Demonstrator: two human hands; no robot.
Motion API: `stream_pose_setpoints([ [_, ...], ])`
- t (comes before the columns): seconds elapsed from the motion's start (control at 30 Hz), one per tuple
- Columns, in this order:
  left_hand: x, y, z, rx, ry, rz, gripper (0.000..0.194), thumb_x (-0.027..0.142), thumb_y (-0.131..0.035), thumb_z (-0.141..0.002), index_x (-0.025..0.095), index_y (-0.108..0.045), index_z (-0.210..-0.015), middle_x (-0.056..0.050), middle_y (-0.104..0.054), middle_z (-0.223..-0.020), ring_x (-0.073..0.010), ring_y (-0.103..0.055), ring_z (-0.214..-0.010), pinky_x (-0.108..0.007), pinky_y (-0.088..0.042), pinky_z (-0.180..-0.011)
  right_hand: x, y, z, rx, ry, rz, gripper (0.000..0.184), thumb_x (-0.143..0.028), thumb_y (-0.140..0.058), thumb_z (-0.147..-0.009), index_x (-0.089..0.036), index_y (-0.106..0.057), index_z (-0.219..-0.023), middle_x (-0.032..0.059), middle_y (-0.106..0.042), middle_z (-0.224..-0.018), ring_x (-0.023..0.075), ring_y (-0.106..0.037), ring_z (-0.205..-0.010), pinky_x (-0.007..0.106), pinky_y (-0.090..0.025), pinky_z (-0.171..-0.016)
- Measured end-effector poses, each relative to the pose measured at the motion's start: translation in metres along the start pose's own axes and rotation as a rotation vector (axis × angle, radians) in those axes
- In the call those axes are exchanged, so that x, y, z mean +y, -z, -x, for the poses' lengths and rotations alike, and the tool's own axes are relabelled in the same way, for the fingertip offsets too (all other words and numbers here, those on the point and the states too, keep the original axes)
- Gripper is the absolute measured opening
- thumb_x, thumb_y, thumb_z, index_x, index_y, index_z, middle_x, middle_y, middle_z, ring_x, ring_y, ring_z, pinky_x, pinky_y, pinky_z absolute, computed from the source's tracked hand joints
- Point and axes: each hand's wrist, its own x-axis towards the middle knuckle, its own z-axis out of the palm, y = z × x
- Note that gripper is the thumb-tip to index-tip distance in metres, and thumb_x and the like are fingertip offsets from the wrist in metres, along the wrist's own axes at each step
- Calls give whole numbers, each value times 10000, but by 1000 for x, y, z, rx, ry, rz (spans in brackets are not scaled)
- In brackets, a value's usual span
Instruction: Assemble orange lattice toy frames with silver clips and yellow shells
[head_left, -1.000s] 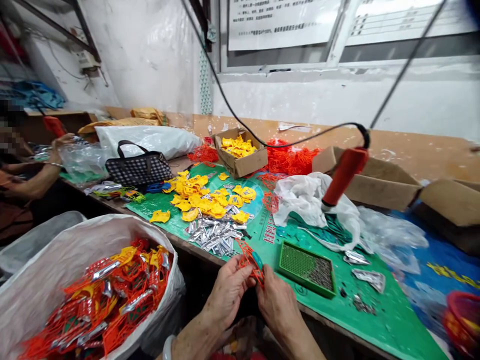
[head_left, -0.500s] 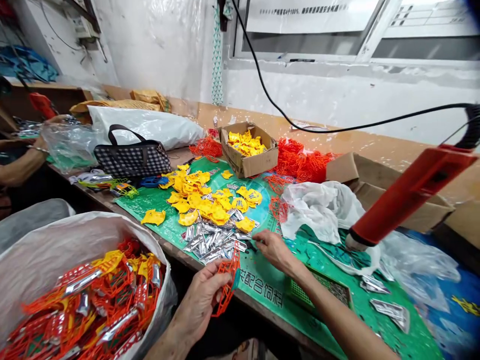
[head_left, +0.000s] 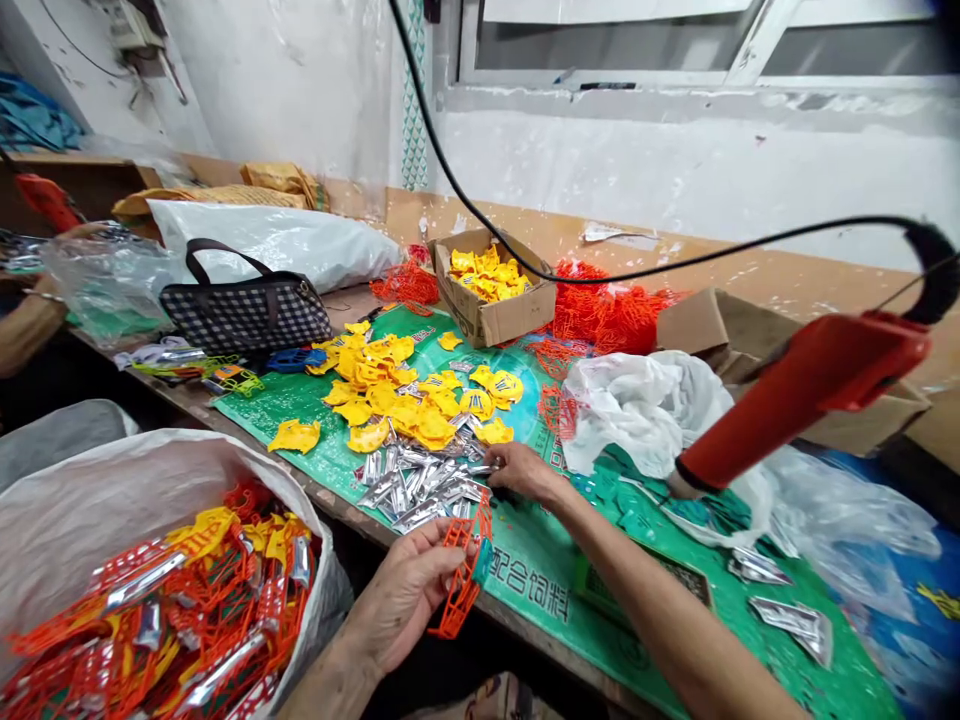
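Observation:
My left hand [head_left: 411, 592] pinches an orange plastic lattice piece [head_left: 459, 602] with a small teal part [head_left: 482, 562] on its side, just off the table's front edge. At the right end of a heap of shiny silver metal pieces [head_left: 420, 485], my right hand [head_left: 525, 472] reaches down with bent fingers. Its fingertips touch the heap, and what they grip is hidden. Yellow plastic pieces [head_left: 390, 392] lie piled behind the silver ones. To the lower left, a white sack [head_left: 90, 490] holds orange lattice pieces joined with yellow and silver parts.
A red electric screwdriver [head_left: 787, 400] hangs on a cable at right, above white plastic bags [head_left: 645, 400]. My right forearm partly covers a green tray [head_left: 600, 590]. Behind stand a cardboard box [head_left: 517, 315] of yellow pieces and a checkered bag [head_left: 247, 312]. A co-worker's arm [head_left: 30, 325] shows at far left.
My right hand has left the lattice piece and moved forward to the silver heap. My left hand keeps the lattice piece. The view has shifted, and the screwdriver appears larger, farther right.

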Motion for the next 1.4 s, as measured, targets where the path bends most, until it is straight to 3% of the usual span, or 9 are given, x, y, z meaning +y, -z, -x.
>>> stream_pose_setpoints([
  [0.13, 3, 0, -1, -3, -8, -11, 280, 151, -820, -651, 125, -741, -919, -45, -747, -810, -112, -648, -660, -207, -513, -655, 3, -1, -6, -19, -25, -137, 341, -341, -604, -914, -162, -587, -1205, 84, -608, -1231, 230, -631, -1032, 420, -553, -849],
  [0.3, 7, 1, -2, 130, -52, 14, 317, 177, -863, -584, 135, -748, -876, -40, -757, -773, -115, -655, -629, -198, -513, -613, 9, -2, 5, 69, 4, -383, 321, -361, -600, -916, -147, -606, -1155, 67, -632, -1165, 220, -644, -979, 394, -561, -811],
  [0.4, 10, -1, -5, 156, -126, 21, 316, 177, -863, -568, 140, -748, -860, -41, -764, -784, -128, -668, -663, -212, -529, -648, 12, -3, 25, 137, 11, -563, 232, -322, -558, -929, -134, -638, -1038, 21, -669, -858, 124, -630, -671, 276, -531, -614],
  [0.5, 13, -8, -10, 167, -182, 4, 317, 194, -856, -571, 147, -744, -865, -33, -763, -787, -136, -668, -681, -228, -538, -667, 13, -5, 52, 208, 25, -740, 284, -285, -568, -850, -146, -622, -1092, -47, -609, -614, 83, -518, -458, 215, -423, -471],
  [0.63, 11, -25, -19, 172, -246, -70, 319, 227, -834, -603, 159, -738, -899, -20, -751, -793, -147, -661, -716, -229, -524, -658, 12, -13, 90, 322, 37, -922, 441, -344, -629, -746, -163, -602, -1147, -76, -569, -521, 82, -457, -420, 206, -361, -432],
  [0.87, -9, -56, -34, 109, -437, -401, 230, 257, -723, -746, 194, -743, -965, 12, -744, -852, -127, -624, -737, -210, -470, -693, 4, -26, 133, 368, 12, -1109, 261, -402, -715, -672, -170, -648, -770, -71, -498, -463, 73, -430, -408, 211, -325, -420],
  [1.03, -21, -64, -37, 10, -357, -465, 212, 260, -682, -791, 195, -737, -986, -1, -740, -874, -164, -641, -829, -246, -472, -777, 4, -26, 144, 240, 94, -1322, 408, -274, -873, -503, -166, -684, -849, -50, -612, -594, 67, -505, -508, 208, -406, -517],
  [1.27, -24, -66, -33, -14, -169, -301, 218, 261, -736, -730, 164, -752, -925, -45, -756, -875, -172, -647, -790, -258, -477, -744, 10, -31, 139, 249, 82, -1372, 436, -398, -840, -603, -162, -646, -915, -50, -634, -571, 89, -571, -469, 228, -452, -526],
  [1.4, -23, -67, -30, 11, -167, -274, 226, 252, -756, -709, 166, -756, -918, -40, -764, -864, -149, -642, -751, -235, -474, -724, 15, -36, 134, 289, 49, -1390, 419, -486, -792, -665, -162, -592, -839, -33, -648, -533, 76, -527, -383, 191, -381, -428],
])
